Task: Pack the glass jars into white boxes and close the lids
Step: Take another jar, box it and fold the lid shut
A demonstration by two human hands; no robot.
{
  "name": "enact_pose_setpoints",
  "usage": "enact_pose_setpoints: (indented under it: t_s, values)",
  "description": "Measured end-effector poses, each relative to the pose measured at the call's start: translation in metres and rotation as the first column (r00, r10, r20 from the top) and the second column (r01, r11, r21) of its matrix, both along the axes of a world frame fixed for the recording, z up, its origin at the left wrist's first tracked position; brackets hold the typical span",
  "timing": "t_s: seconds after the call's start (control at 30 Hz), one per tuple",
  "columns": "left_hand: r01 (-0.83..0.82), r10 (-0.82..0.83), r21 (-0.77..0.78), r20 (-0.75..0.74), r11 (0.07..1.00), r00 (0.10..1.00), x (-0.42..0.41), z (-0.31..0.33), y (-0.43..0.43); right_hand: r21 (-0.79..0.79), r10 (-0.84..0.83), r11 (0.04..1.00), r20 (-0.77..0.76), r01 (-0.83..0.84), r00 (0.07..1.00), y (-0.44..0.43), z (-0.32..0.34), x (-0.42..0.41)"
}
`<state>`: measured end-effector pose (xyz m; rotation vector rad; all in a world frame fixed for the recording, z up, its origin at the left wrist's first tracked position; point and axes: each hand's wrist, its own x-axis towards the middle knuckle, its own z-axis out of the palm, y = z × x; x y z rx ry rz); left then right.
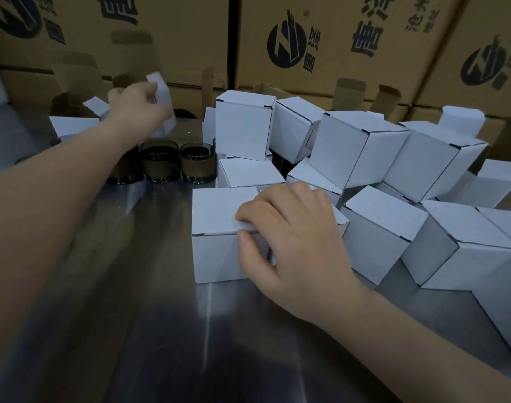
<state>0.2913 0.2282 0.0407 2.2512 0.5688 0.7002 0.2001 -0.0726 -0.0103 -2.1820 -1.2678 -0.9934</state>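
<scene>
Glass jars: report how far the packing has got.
Done: many closed boxes piled at right. In hand: right hand grips a closed front box; left hand holds another box, blurred. Left: at least three jars stand unpacked on the table.

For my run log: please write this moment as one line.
left hand: grips far white box | right hand: grips closed white box | glass jars: standing on table

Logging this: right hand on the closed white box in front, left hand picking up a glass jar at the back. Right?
No: in the head view the left hand grips a white box, not a glass jar. The rest holds.
</scene>
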Motion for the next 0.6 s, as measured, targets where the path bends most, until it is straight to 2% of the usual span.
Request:
enact_pose_setpoints:
  t_s: [0.07,0.13,0.2,0.27,0.4,0.5,0.6]
  values:
    - [0.038,-0.042,0.034,0.124,0.999,0.991,-0.015,0.011,-0.014,0.007,0.004,1.0,-0.024,-0.004,1.0,0.0,0.001,0.0]
    - [0.047,-0.083,0.182,0.193,0.982,0.978,-0.035,0.023,-0.034,0.012,0.006,1.0,-0.061,-0.005,0.998,0.0,0.002,0.0]
    - [-0.037,-0.045,0.347,0.226,0.937,0.973,-0.056,0.03,-0.052,0.01,0.0,1.0,-0.133,0.001,0.991,0.0,0.006,-0.003]
    - [-0.102,-0.025,0.427,0.283,0.899,0.959,-0.078,0.035,-0.07,0.029,0.014,1.0,-0.278,-0.007,0.96,-0.001,0.01,-0.007]
    - [-0.201,-0.051,0.517,0.431,0.832,0.901,-0.123,0.036,-0.111,0.248,0.213,0.966,-0.61,-0.071,0.763,-0.007,0.027,-0.008]
    - [-0.199,-0.125,0.576,0.473,0.793,0.872,-0.157,0.029,-0.147,0.463,0.406,0.882,-0.645,-0.092,0.648,-0.013,0.039,-0.012]
    - [-0.154,-0.213,0.625,0.471,0.766,0.856,-0.188,0.012,-0.183,0.542,0.493,0.833,-0.637,-0.11,0.593,-0.022,0.049,-0.021]
